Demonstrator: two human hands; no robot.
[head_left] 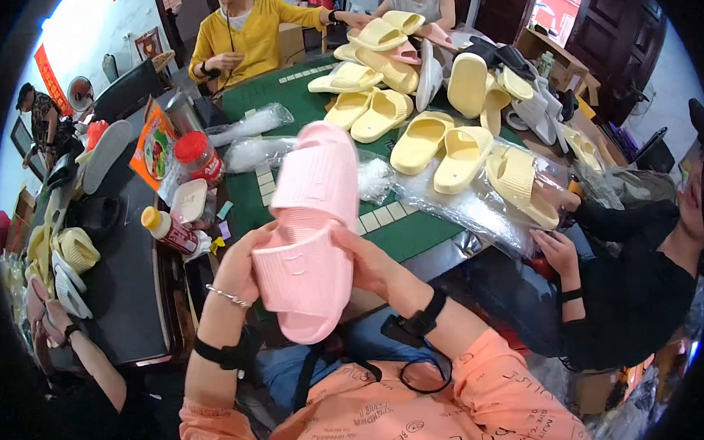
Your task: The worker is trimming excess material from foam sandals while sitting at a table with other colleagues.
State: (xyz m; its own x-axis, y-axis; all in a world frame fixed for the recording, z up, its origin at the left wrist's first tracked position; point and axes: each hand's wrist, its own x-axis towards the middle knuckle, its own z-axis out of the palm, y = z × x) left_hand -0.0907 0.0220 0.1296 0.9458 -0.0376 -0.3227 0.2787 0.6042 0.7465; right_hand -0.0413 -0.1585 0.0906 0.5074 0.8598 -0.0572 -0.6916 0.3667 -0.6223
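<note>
Pale-pink ribbed slide slippers [304,287], two-handed hold

Left hand [243,262] curled round left edge, right hand [371,260] half-closed on right edge; fingertips underneath hidden, can't tell spread. Pair overlaps, raised near flat green tabletop [418,239].

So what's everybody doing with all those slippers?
The person wearing the camera is holding a pair of pink slippers, left hand on one side and right hand on the other. Lots of yellow slippers are heaped on the green table. Across it, a person in a yellow top has an arm out toward the heap. At the right, a person in black has a hand close to some clear plastic.
</note>
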